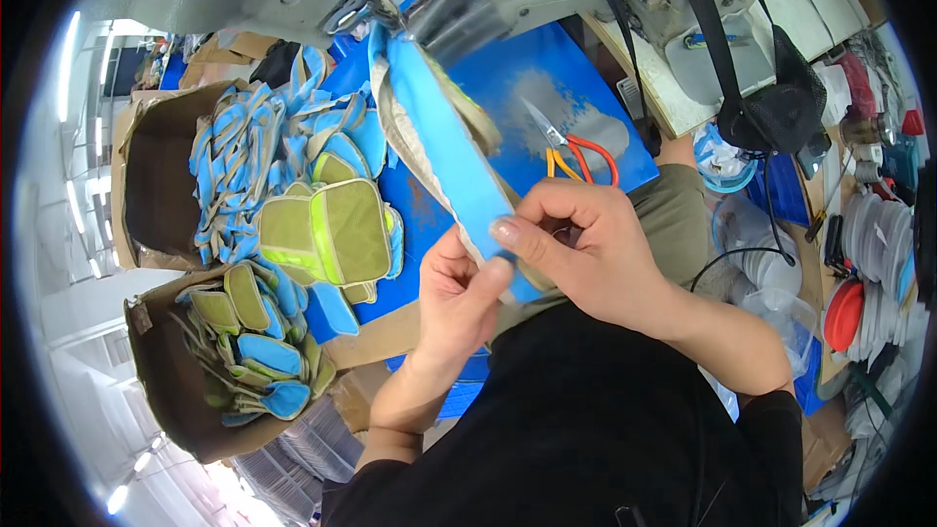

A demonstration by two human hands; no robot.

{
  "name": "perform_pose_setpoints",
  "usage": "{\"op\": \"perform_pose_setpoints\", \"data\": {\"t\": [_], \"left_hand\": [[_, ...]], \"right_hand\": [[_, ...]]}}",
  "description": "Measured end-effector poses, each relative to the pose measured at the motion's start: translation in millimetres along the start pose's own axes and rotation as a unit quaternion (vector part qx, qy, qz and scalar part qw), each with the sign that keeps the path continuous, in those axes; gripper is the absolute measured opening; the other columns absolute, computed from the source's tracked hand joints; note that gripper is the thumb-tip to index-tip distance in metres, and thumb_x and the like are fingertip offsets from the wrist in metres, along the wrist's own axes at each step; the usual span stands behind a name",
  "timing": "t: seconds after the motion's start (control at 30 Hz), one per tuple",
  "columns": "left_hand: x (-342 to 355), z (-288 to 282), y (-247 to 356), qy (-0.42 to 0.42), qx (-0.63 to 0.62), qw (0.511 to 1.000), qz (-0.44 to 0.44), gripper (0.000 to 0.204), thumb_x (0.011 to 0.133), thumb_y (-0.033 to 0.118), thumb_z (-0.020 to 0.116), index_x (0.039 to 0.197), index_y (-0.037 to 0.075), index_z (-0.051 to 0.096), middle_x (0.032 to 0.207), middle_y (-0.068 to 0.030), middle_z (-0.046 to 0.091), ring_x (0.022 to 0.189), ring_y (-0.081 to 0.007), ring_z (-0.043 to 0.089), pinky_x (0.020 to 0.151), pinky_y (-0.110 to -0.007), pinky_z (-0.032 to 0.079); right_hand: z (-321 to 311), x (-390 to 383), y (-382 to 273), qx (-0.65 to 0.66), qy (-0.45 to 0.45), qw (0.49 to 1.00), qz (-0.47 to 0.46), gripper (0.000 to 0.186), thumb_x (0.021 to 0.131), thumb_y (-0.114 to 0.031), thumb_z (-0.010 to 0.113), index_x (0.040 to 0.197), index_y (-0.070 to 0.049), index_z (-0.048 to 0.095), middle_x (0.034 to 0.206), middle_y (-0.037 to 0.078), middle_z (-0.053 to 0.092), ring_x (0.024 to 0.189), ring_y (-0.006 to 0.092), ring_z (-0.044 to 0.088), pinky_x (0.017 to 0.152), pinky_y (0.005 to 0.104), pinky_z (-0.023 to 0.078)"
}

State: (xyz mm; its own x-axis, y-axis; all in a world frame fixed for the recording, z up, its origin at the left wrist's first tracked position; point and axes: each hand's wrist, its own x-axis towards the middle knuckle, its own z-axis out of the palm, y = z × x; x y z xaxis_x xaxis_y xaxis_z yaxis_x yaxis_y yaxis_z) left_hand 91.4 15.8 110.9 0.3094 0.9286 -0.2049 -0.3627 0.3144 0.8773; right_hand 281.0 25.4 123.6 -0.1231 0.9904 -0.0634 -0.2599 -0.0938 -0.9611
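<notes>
A long blue fabric strip (444,151) with a beige edge and backing hangs from the metal sewing machine (366,10) at the top. Its lower end is pinched in my right hand (571,244), thumb on the blue face. My left hand (459,298) grips the same end from the left, thumb raised beside my right fingertips. Beyond my right hand, orange-handled scissors (576,151) and a second yellow-handled tool (551,164) lie on the blue work surface (527,54). Stacked olive and lime fabric pads (351,229) with blue undersides lie left of my hands.
Blue trimmed pieces (254,166) are piled beside an upper cardboard box (161,146). A lower box (176,410) holds olive and blue pads. At the right are black straps (712,49), a cable (771,254), plastic containers (771,273) and stacks of white discs (869,234).
</notes>
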Motion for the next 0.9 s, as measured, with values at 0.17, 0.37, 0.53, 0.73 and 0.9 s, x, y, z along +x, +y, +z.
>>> {"op": "perform_pose_setpoints", "data": {"t": [0.17, 0.37, 0.53, 0.73, 0.9], "left_hand": [[47, -38, 16, 0.068, 0.234, 0.943, 0.227, 0.03, 0.099, 0.005, 0.067, 0.127, 0.0, 0.057, 0.129, -0.0139, 0.064, 0.126, -0.0221, 0.06, 0.104, -0.035, 0.051], [98, -18, 60, 0.056, 0.625, 0.542, 0.559, 0.032, 0.083, -0.001, 0.073, 0.114, 0.003, 0.07, 0.13, -0.0151, 0.065, 0.126, -0.0308, 0.063, 0.109, -0.046, 0.046], [126, -16, 83, 0.014, 0.648, 0.501, 0.573, 0.022, 0.077, 0.009, 0.076, 0.099, 0.006, 0.078, 0.102, -0.0099, 0.077, 0.102, -0.0266, 0.075, 0.105, -0.047, 0.049], [129, -22, 78, 0.039, 0.587, 0.553, 0.59, 0.016, 0.082, 0.003, 0.081, 0.097, 0.0, 0.077, 0.098, -0.0152, 0.079, 0.094, -0.0281, 0.076, 0.094, -0.045, 0.059], [119, -17, 81, 0.044, 0.596, 0.567, 0.567, 0.019, 0.08, 0.004, 0.082, 0.098, 0.0, 0.077, 0.099, -0.0166, 0.078, 0.094, -0.0301, 0.077, 0.092, -0.046, 0.059]], "right_hand": [[2, -1, -3, 0.001, 0.008, 1.0, -0.001, 0.022, 0.094, -0.013, 0.077, 0.081, 0.002, 0.067, 0.067, 0.003, 0.061, 0.061, 0.0052, 0.051, 0.054, 0.0259, 0.04], [8, 0, -8, 0.041, -0.012, 0.999, -0.016, 0.027, 0.097, -0.011, 0.075, 0.076, -0.003, 0.062, 0.066, -0.006, 0.055, 0.06, -0.0013, 0.042, 0.052, 0.0212, 0.031], [13, 5, -21, 0.046, -0.027, 0.998, -0.042, 0.023, 0.094, -0.009, 0.076, 0.078, 0.004, 0.066, 0.065, 0.003, 0.063, 0.06, 0.0035, 0.055, 0.052, 0.0247, 0.042], [17, 20, -26, -0.034, -0.082, 0.991, -0.104, 0.023, 0.088, -0.019, 0.079, 0.077, -0.002, 0.07, 0.071, 0.011, 0.067, 0.055, 0.02, 0.062, 0.052, 0.0315, 0.046], [0, 70, -10, -0.128, 0.114, 0.952, -0.254, 0.027, 0.083, -0.022, 0.084, 0.101, -0.005, 0.074, 0.082, 0.008, 0.069, 0.076, 0.0245, 0.068, 0.066, 0.0372, 0.052]]}}
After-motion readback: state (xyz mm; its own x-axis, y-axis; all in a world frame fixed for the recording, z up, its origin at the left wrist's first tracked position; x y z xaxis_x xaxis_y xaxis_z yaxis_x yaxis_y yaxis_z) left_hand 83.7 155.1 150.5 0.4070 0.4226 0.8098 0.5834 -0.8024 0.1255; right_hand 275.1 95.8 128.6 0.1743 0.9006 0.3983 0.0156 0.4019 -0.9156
